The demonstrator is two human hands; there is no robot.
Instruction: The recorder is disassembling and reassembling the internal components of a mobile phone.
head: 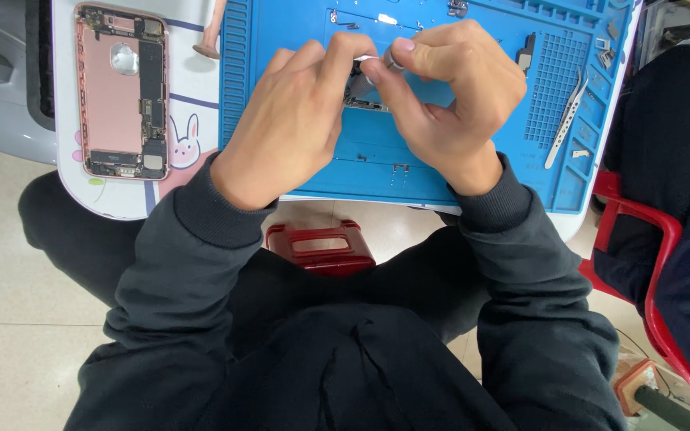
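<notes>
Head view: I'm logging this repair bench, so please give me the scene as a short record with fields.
Left hand: left hand pinches a small dark component over the blue mat
Right hand: right hand grips the same part from the other side
Left of mat: opened pink phone housing, lying flat
Right of mat: metal tweezers, untouched
Below table: red stool
Part detail: mostly hidden by fingers
</notes>
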